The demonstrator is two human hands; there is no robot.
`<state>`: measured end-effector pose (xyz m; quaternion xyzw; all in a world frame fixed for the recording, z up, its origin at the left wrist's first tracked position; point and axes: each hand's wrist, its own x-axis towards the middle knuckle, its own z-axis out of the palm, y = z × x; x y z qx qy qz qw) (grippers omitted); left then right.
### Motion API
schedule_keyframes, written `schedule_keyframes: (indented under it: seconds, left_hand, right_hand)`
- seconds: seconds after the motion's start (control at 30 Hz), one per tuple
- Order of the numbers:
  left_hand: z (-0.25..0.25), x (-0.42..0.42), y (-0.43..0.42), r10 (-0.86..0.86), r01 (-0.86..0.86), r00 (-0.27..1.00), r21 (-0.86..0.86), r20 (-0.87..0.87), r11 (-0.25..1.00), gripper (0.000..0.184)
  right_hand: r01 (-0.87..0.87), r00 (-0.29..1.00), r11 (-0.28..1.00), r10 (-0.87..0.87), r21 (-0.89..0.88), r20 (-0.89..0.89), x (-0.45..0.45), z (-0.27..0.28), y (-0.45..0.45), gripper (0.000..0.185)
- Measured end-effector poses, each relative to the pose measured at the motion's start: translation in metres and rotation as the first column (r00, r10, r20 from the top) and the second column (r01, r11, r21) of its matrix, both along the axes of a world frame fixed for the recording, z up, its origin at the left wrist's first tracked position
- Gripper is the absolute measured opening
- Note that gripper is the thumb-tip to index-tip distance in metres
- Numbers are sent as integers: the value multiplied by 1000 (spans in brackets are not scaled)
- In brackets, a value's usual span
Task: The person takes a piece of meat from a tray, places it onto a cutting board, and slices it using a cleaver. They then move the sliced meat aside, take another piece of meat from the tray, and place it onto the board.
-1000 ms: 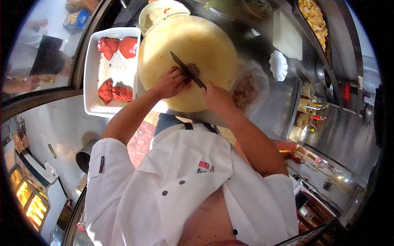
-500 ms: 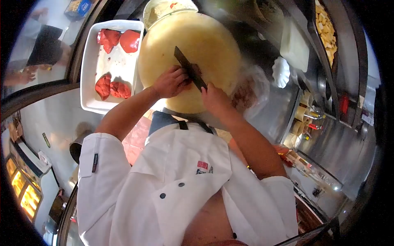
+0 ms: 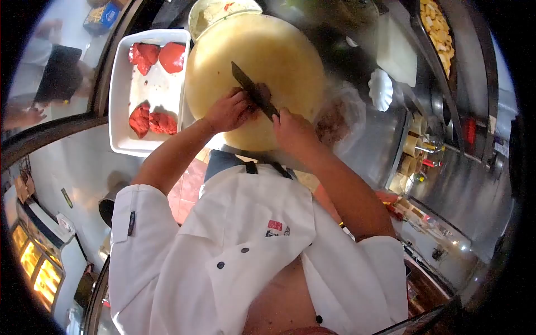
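Observation:
On the round, thick chopping board (image 3: 218,61), a reddish-brown piece of meat (image 3: 263,90) lies partly under a dark-bladed cleaver (image 3: 248,84). My right hand (image 3: 293,131) is closed around the cleaver's handle. The blade slants up and to the left across the board. My left hand (image 3: 228,111) presses curled fingers onto the meat on the near side of the blade, hiding much of it. To the left of the board stands a white tray (image 3: 118,95) with several red pieces of meat (image 3: 171,58) in it.
A clear plastic bag (image 3: 340,120) with brownish contents sits right of the board. Behind the board is a pale bowl (image 3: 206,21) with food scraps. A white scalloped dish (image 3: 381,90) and a white block (image 3: 396,50) stand farther right. At left, another person's hand (image 3: 34,115) shows.
The view has shifted slightly. The cleaver's tip has moved a little left, and more of the meat shows beyond the blade. Both hands keep their holds.

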<state>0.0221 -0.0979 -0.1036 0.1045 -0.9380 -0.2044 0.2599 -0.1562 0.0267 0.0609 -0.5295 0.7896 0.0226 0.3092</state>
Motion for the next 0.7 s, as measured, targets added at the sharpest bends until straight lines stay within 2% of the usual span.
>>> schedule_keyframes:
  seconds: [0.13, 0.23, 0.3, 0.33, 0.43, 0.5, 0.53, 0.6, 0.67, 0.7]
  left_hand:
    - [-9, 2, -1, 12, -14, 999, 66, 38, 998, 24]
    - [-1, -3, -4, 20, -21, 999, 52, 30, 998, 24]
    - [6, 0, 1, 66, -74, 994, 105, 85, 992, 24]
    - [8, 0, 3, 62, -70, 995, 98, 83, 993, 24]
    - [12, 0, 1, 70, -70, 998, 65, 5, 995, 22]
    - [10, 2, 3, 64, -57, 997, 144, -43, 988, 21]
    - [5, 2, 3, 70, -63, 997, 158, -40, 985, 21]
    - [-4, 2, -3, -15, 15, 996, 1, -82, 1000, 22]
    - [-3, 4, -3, 7, -6, 999, 21, -53, 1000, 22]
    - [0, 2, -1, 18, -17, 999, 31, -32, 999, 22]
  right_hand:
    - [16, 1000, 1000, -16, 17, 10, 4, -42, 1, 35]
    - [72, 997, 997, -71, -26, 21, 0, -72, 6, 40]
    - [8, 1000, 981, -13, -193, -22, 2, -72, 12, 39]
    - [13, 1000, 980, -17, -200, -22, 2, -68, 13, 39]
    - [19, 1000, 984, -22, -179, -15, -1, -39, 1, 34]
    - [7, 1000, 995, -8, -97, -4, -1, -10, 0, 34]
    - [1, 1000, 997, -2, -83, -3, 0, -13, 1, 34]
    - [21, 1000, 998, -19, -60, 24, 4, -24, -2, 34]
    - [20, 1000, 1000, -20, -17, 14, 5, -69, 1, 38]
    - [30, 1000, 999, -30, 18, -5, 7, -73, 1, 42]
